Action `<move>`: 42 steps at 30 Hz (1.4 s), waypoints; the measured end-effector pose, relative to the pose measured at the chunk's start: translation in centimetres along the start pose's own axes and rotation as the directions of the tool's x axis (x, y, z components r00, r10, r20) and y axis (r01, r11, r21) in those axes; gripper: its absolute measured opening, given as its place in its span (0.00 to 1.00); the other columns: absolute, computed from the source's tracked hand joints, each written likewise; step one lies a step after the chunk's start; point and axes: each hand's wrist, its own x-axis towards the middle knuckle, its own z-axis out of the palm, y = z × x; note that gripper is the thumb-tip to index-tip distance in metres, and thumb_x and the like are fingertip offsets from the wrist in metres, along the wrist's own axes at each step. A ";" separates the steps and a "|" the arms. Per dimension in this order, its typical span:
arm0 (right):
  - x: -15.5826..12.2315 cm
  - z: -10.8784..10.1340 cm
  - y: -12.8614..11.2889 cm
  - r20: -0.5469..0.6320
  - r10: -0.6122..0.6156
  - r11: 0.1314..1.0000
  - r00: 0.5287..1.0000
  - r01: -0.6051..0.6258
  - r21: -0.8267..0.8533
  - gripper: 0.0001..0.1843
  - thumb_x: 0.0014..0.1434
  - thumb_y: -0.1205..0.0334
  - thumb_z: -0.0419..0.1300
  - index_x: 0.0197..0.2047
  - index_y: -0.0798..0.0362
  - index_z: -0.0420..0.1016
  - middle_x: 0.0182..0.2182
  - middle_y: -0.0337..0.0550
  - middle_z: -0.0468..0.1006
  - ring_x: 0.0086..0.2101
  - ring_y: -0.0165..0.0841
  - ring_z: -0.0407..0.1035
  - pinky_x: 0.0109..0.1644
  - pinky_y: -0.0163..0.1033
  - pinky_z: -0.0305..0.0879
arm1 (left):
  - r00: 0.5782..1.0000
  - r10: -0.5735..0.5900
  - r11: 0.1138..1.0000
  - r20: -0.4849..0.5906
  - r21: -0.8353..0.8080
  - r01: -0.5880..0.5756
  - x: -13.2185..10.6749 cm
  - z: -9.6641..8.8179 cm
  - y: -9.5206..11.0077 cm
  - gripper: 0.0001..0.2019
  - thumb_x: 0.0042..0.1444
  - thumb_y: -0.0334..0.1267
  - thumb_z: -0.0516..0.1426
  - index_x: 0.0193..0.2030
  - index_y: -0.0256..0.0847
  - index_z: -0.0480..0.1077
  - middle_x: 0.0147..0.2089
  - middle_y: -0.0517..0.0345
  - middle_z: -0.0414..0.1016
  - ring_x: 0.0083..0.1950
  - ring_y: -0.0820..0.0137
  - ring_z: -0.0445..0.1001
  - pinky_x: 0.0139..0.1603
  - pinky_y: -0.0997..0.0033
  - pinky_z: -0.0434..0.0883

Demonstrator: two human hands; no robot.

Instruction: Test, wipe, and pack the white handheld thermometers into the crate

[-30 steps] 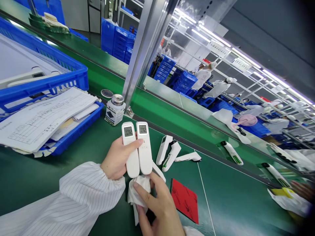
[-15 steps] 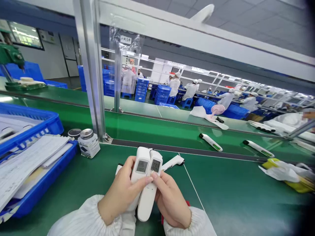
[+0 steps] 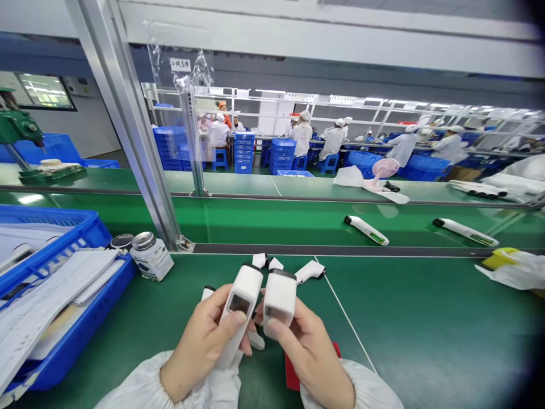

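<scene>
My left hand (image 3: 204, 338) is closed around a white infrared thermometer (image 3: 248, 281), its thumb by the dark display. In my right hand (image 3: 315, 352) is a second white thermometer (image 3: 281, 287), tipped so its dark-rimmed end points away, with the thumb at its display window. The two held thermometers are slightly apart. Just beyond them on the green bench lies another white thermometer (image 3: 310, 272), and further white pieces with dark ends are partly hidden behind my hands. A red object (image 3: 292, 372) shows partly under my right hand.
Left, a blue crate (image 3: 123, 278) holds papers, beside a metal-capped can (image 3: 152, 258). A metal post (image 3: 140, 147) rises behind it. On the green strip ahead lie two thermometers (image 3: 368, 230) with green inside. Beyond are a pink fan (image 3: 384, 169) and people in white. Right, a plastic bag (image 3: 511, 270).
The two thermometers, earlier side by side with displays facing me, are now drawn apart. The right one is tilted with its end away, its display dark. The camera view has levelled.
</scene>
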 end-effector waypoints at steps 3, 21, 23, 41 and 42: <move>0.0 1.2 0.5 -0.027 0.193 0.929 0.981 -0.173 0.328 0.16 0.63 0.50 0.55 0.46 0.52 0.72 0.27 0.39 0.74 0.23 0.29 0.67 0.30 0.36 0.64 | 0.972 -0.202 0.977 -0.117 -0.097 0.191 0.1 0.8 0.0 0.20 0.60 0.54 0.52 0.32 0.37 0.68 0.20 0.57 0.70 0.20 0.72 0.68 0.25 0.74 0.66; 0.6 2.1 0.6 0.216 0.472 0.518 0.855 -0.467 0.717 0.28 0.62 0.40 0.47 0.47 0.54 0.74 0.32 0.46 0.72 0.28 0.32 0.64 0.34 0.38 0.64 | 0.902 -0.417 0.611 0.110 -0.701 0.368 0.2 0.8 -0.2 0.23 0.64 0.49 0.46 0.44 0.33 0.74 0.33 0.49 0.71 0.32 0.66 0.71 0.36 0.64 0.72; 0.7 2.1 0.5 0.206 0.480 0.519 0.853 -0.465 0.717 0.27 0.62 0.40 0.47 0.47 0.54 0.74 0.32 0.45 0.72 0.28 0.33 0.64 0.34 0.38 0.64 | 0.900 -0.419 0.607 0.116 -0.702 0.373 0.3 0.7 -0.2 0.24 0.65 0.50 0.45 0.43 0.33 0.74 0.32 0.49 0.71 0.32 0.66 0.71 0.36 0.64 0.72; 0.7 2.6 0.5 0.198 0.508 0.435 0.838 -0.448 0.781 0.32 0.64 0.40 0.39 0.43 0.55 0.74 0.31 0.46 0.71 0.28 0.32 0.64 0.33 0.38 0.62 | 0.876 -0.481 0.615 0.037 -0.698 0.367 0.2 0.8 0.1 0.26 0.65 0.51 0.44 0.37 0.31 0.74 0.32 0.48 0.73 0.29 0.68 0.72 0.33 0.66 0.74; 0.6 2.6 0.6 0.200 0.509 0.439 0.837 -0.453 0.776 0.32 0.64 0.40 0.40 0.41 0.55 0.75 0.31 0.46 0.71 0.28 0.32 0.64 0.33 0.38 0.62 | 0.871 -0.490 0.625 0.015 -0.691 0.363 0.2 0.9 0.1 0.26 0.65 0.52 0.45 0.37 0.30 0.74 0.31 0.49 0.72 0.28 0.69 0.71 0.33 0.66 0.74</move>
